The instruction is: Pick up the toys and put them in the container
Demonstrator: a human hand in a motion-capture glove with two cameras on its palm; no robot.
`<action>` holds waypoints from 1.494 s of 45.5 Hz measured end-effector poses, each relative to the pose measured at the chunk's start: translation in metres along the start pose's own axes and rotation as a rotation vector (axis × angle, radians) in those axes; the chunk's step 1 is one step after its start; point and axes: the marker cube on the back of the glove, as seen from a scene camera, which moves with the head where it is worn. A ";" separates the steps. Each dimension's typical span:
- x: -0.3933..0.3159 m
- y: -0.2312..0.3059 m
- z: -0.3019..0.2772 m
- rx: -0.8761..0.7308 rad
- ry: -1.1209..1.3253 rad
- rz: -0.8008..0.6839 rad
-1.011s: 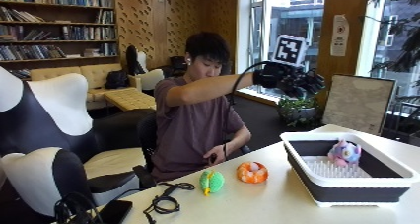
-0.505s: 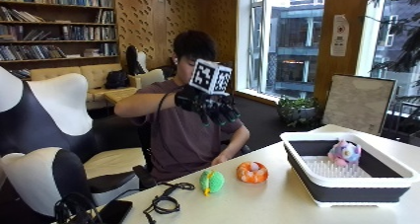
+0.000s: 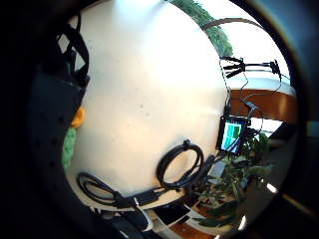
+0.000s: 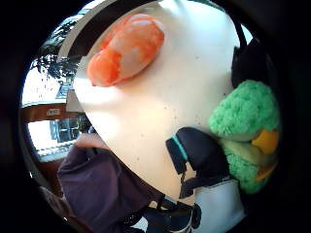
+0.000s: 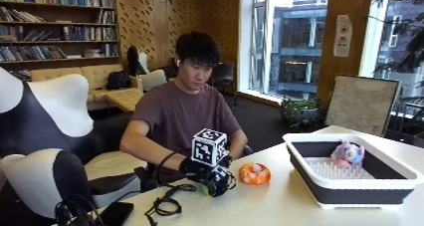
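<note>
My gloved right hand (image 5: 209,177) is down on the table's near left part, on top of the green plush toy (image 5: 213,189). In the thumb side palm view the green toy (image 4: 247,130), with its orange beak, lies against the palm, and the black thumb (image 4: 198,154) curls at its side. An orange plush toy (image 5: 254,173) lies on the table just right of the hand, untouched; it also shows as the orange toy (image 4: 127,47) on the white tabletop. The dark container with a white rim (image 5: 311,138) stands at the right, with a pink and blue toy (image 5: 348,154) inside.
Coiled black cables (image 5: 165,203) and a dark phone (image 5: 116,213) lie on the table left of the hand; the cables (image 3: 179,164) also show near the table edge. The person's bare left arm (image 5: 235,141) rests behind the hand. A white and black chair (image 5: 46,136) stands at left.
The hand swung from high near the container, across the chest, down onto the green toy on the table. The orange toy and the container have not moved.
</note>
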 end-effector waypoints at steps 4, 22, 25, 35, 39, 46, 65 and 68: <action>-0.003 -0.008 -0.002 0.027 -0.050 0.007; -0.029 -0.046 -0.145 0.032 -0.152 0.038; -0.036 -0.053 -0.182 0.078 -0.148 0.031; -0.095 -0.081 -0.276 0.219 -0.116 -0.053; -0.110 -0.103 -0.294 0.249 -0.048 -0.139; -0.156 -0.154 -0.307 0.244 -0.095 -0.038; -0.239 -0.254 -0.246 0.186 0.006 -0.025; -0.234 -0.258 -0.233 0.078 0.123 -0.020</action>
